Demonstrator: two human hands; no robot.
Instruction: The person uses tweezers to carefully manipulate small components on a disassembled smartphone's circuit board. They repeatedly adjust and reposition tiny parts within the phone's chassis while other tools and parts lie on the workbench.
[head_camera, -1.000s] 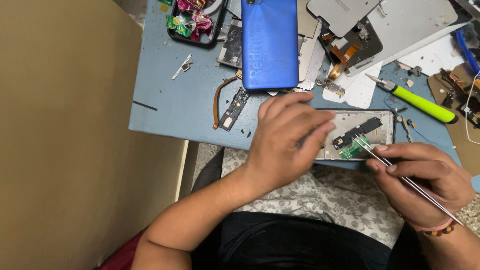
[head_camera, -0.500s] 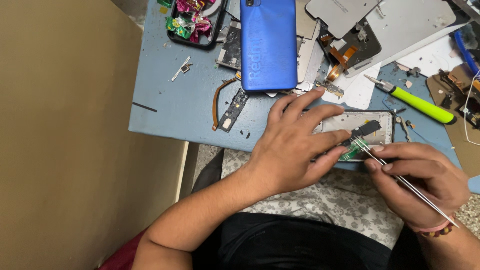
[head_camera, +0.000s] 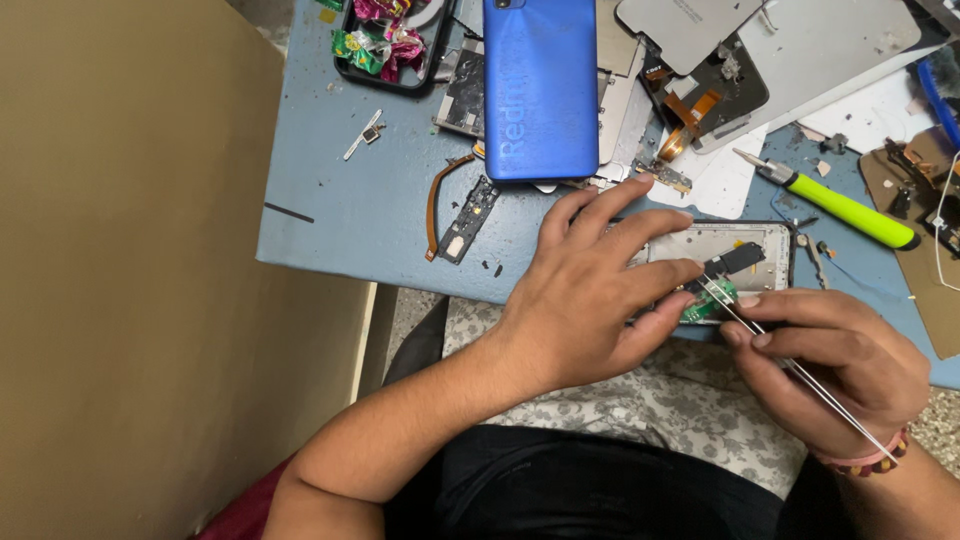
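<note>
A brown curved flex ribbon (head_camera: 433, 215) lies on the blue table (head_camera: 330, 200). The left hand (head_camera: 590, 295) presses the silver opened phone frame (head_camera: 745, 250) at the table's near edge; the right hand (head_camera: 835, 365) pinches thin metal tweezers (head_camera: 790, 365), tips at the small green circuit board (head_camera: 710, 300).

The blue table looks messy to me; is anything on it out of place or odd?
Yes. The black phone case at the blue table's far edge holds crumpled shiny wrappers instead of a phone. Loose parts lie scattered: an orange flex cable, a small black board and dark specks.
</note>
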